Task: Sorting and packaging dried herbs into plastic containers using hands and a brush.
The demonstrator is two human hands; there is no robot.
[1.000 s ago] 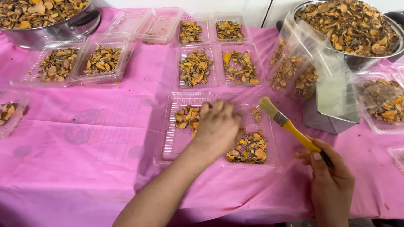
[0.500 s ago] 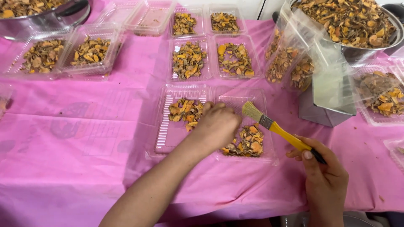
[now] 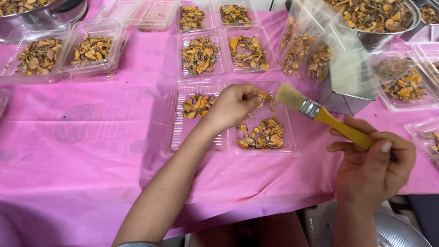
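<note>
My left hand [image 3: 235,106] reaches over an open clear plastic clamshell tray [image 3: 196,137] on the pink tablecloth, fingertips pinching dried orange-brown slices [image 3: 263,132] in its right half. More slices [image 3: 196,105] lie in the left half. My right hand [image 3: 372,167] holds a yellow-handled paintbrush [image 3: 315,112] with pale bristles, tilted up and left, its tip hovering just right of the tray.
Several more clear trays with dried slices [image 3: 201,52] fill the far side of the pink table [image 3: 82,174]. Metal bowls of slices stand at back right [image 3: 379,18] and back left [image 3: 45,11]. A metal box [image 3: 347,98] and stacked trays [image 3: 306,45] stand right of the tray.
My left hand has shifted toward the tray's right half and pinches slices there. The brush has drawn slightly nearer to the tray, while the view has tilted.
</note>
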